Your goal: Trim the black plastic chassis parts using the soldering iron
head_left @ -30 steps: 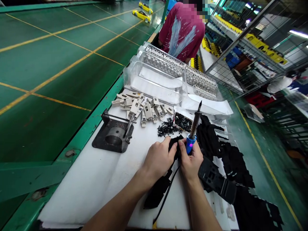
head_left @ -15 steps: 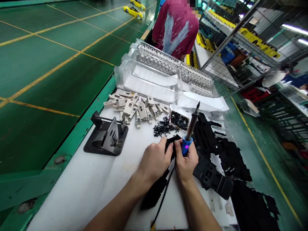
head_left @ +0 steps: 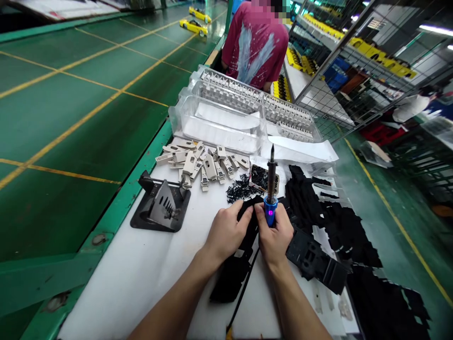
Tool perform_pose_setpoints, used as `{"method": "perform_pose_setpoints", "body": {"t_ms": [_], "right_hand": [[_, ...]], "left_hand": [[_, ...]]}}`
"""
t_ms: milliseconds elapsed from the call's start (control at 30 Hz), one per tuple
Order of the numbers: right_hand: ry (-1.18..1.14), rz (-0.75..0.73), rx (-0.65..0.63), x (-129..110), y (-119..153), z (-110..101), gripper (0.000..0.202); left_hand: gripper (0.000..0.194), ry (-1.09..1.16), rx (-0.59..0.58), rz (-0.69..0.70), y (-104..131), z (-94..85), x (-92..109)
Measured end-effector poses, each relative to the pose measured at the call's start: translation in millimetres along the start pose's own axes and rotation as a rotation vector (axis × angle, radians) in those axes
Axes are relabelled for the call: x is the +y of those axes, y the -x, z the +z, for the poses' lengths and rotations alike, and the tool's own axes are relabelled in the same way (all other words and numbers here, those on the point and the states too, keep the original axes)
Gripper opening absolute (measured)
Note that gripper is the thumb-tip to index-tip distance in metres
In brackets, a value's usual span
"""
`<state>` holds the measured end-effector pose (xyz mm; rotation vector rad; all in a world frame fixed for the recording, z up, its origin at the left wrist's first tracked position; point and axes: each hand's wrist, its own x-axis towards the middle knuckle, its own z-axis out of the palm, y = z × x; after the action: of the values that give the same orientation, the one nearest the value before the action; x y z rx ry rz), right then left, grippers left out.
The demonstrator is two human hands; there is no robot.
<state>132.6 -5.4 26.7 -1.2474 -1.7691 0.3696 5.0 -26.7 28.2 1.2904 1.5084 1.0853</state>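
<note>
My right hand (head_left: 275,236) is closed around the blue handle of a soldering iron (head_left: 272,182), whose tip points up. Its thumb also touches the black fabric-like strip (head_left: 231,278). My left hand (head_left: 226,231) pinches the upper part of that strip, close beside my right hand. The strip hangs down over the white tabletop, next to the iron's black cable. Just beyond my hands lie small black pieces (head_left: 242,189), some loose and some in a small box (head_left: 259,177). A black molded part (head_left: 316,259) rests right of my right hand.
A metal iron stand (head_left: 161,205) sits at left. Pale plastic parts (head_left: 208,165) are piled behind it, before clear trays (head_left: 219,127). Black sheets (head_left: 339,231) cover the right side. A person in a red shirt (head_left: 255,47) is beyond the trays.
The iron has turned from leaning right to nearly upright. The strip below my left hand shows more of its surface. The view has shifted slightly.
</note>
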Motion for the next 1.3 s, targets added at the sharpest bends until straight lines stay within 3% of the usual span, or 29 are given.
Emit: {"method": "perform_pose_setpoints", "body": {"t_ms": [200,367,500,633,767,900,1133,1300], "right_hand": [[-0.523,0.454,0.011,-10.6,-9.0,-26.5,0.029],[-0.408,0.582,-0.15,-10.6,-11.5,-83.1,0.041],[-0.215,0.599,-0.218,3.7,-4.7,-135.1,0.053],[-0.091,0.424,-0.384,18.5,4.5,-162.3,0.052],[-0.064,0.304,-0.617,20.0,16.9,-152.2,0.041],[-0.088,0.254,-0.738,14.4,31.4,-126.1,0.039],[-0.007,0.158,-0.738,17.8,43.0,-102.6,0.035],[0.014,0.162,-0.732,18.0,43.0,-99.2,0.037]], "left_hand": [[0.025,0.524,-0.058,-0.113,-8.4,-11.8,-0.6],[0.015,1.096,-0.177,-0.259,-1.7,-14.3,11.0],[0.021,1.215,-0.356,-0.238,9.3,-12.9,22.8],[0.031,1.272,-0.509,-0.234,24.2,-8.0,21.7],[0.046,1.369,-0.522,-0.19,44.4,0.4,9.1],[0.043,1.499,-0.321,-0.192,68.8,6.6,10.1],[0.028,1.51,-0.127,-0.412,99.1,-0.1,41.3],[0.033,1.323,-0.054,-0.454,105.3,-4.2,38.4]]}}
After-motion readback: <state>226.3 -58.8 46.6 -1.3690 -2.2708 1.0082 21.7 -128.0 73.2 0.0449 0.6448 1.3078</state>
